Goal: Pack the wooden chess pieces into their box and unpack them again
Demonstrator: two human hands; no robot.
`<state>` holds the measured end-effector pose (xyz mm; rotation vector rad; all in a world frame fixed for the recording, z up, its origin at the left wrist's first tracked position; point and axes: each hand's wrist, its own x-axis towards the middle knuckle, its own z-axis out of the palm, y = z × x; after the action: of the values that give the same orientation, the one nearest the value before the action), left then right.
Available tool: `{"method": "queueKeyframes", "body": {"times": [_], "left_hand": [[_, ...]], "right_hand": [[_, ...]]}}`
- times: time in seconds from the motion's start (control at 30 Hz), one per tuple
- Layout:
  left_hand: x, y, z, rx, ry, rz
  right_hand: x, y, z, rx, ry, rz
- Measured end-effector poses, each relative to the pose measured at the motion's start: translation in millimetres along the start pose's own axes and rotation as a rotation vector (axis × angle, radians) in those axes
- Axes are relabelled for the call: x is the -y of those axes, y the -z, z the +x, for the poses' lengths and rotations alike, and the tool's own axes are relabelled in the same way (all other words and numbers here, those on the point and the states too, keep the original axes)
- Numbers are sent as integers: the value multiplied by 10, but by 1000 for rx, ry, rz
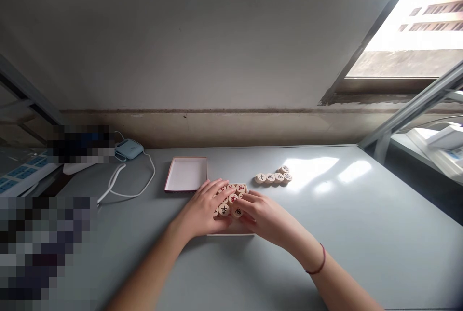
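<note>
A shallow box [231, 234] stands on the desk in front of me, holding several round Chinese chess pieces [233, 198] with red or black characters. My left hand [204, 209] lies over the box's left side, fingers stretched out across the pieces and thumb along the near side. From the right, my right hand [265, 214] reaches in with fingers and thumb closed around a black-lettered Chinese chess piece [237, 212] at the front of the group. Both hands hide parts of the box walls and some pieces.
An upturned box lid [187, 174] lies behind my left hand. Several loose chess pieces [270, 178] sit in a short row to the right, with one behind its end. At left are a light-blue device [129, 149], a white cable [154, 176] and a power strip [23, 173].
</note>
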<state>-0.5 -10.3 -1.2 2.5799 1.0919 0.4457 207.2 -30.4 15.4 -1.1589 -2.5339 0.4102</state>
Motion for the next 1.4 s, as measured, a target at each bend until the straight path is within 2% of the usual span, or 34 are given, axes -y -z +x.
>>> {"method": "queueKeyframes", "body": {"times": [0.23, 0.33, 0.43, 0.53, 0.6, 0.63, 0.7, 0.73, 0.8, 0.87, 0.93, 1.0, 1.07, 1.13, 1.17, 1.27, 1.4], "left_hand": [[7, -20, -2, 23, 3, 20], [5, -18, 0, 25, 1, 25], [0, -13, 1, 15, -3, 27], [-2, 1, 4, 0, -6, 20], [0, 22, 16, -12, -18, 10], [1, 37, 28, -23, -24, 7], [-2, 74, 66, -54, -35, 11], [-8, 94, 92, -73, -36, 15], [-28, 135, 154, -107, -39, 16], [-63, 167, 226, -144, -45, -6], [-113, 180, 299, -209, -44, -40], [-174, 167, 361, -264, -32, -94], [-235, 130, 401, -293, -15, -156], [-281, 79, 412, -307, -2, -220], [-296, 53, 406, -311, 2, -250], [-302, -3, 361, -318, 19, -311], [-287, -3, 287, -297, 74, -302]], "right_hand": [[6, -64, 47, -56, 68, -26], [-42, 15, 43, -49, 16, 43], [-283, 185, 37, -131, -203, 79], [-667, 368, 60, -303, -589, -160], [-911, 455, 93, -241, -827, -295], [-1011, 483, 113, -157, -899, -300], [-1155, 514, 153, 4, -952, -281], [-1200, 523, 172, 54, -947, -277], [-1241, 537, 202, 73, -923, -296], [-1220, 558, 220, 14, -903, -310], [-1127, 582, 220, -111, -850, -256], [-952, 588, 198, -253, -740, -58], [-715, 558, 161, -313, -601, 278], [-474, 489, 126, -220, -479, 615], [-373, 445, 114, -185, -425, 714], [-206, 304, 109, -189, -361, 902], [-244, 181, 110, -192, -351, 1010]]}}
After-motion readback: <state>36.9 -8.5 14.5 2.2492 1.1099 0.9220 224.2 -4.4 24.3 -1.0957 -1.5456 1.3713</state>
